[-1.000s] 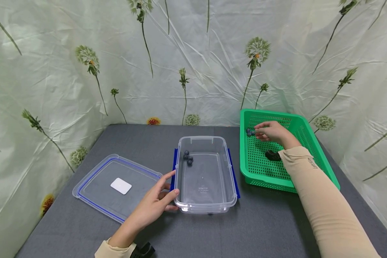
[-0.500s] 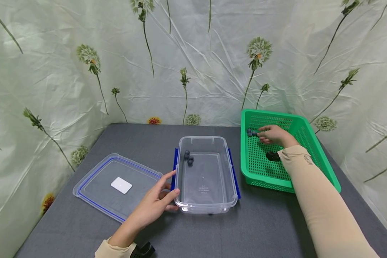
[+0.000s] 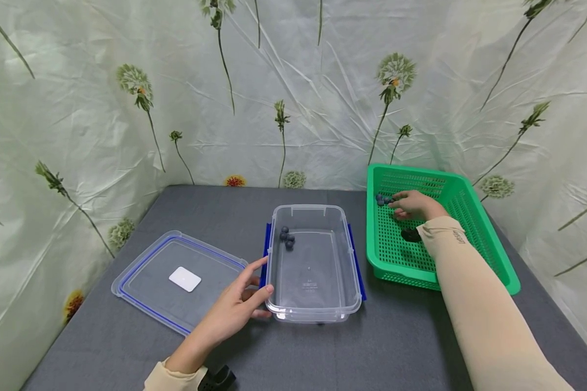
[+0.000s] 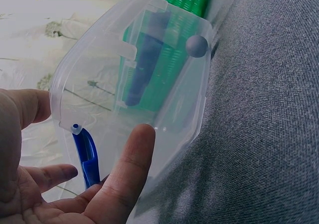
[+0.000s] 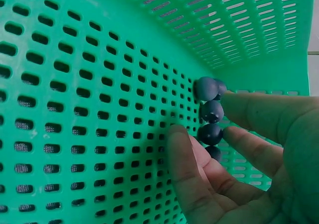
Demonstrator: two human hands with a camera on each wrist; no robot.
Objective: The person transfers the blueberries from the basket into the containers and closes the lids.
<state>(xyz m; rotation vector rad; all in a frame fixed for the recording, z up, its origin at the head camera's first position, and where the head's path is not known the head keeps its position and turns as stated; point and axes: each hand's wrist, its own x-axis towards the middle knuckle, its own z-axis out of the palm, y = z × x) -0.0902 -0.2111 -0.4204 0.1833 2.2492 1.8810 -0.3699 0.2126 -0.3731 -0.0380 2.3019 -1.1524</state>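
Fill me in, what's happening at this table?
One person, two bare hands. The right hand is inside the green basket, fingers at a small cluster of dark round berries. The left hand rests against the side of the clear box, which is open and holds a few similar berries. The blue-edged lid lies off to the box's left.

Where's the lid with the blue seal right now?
In the head view, the lid lies on the gray table, left of the clear container; the left hand hides part of its right edge.
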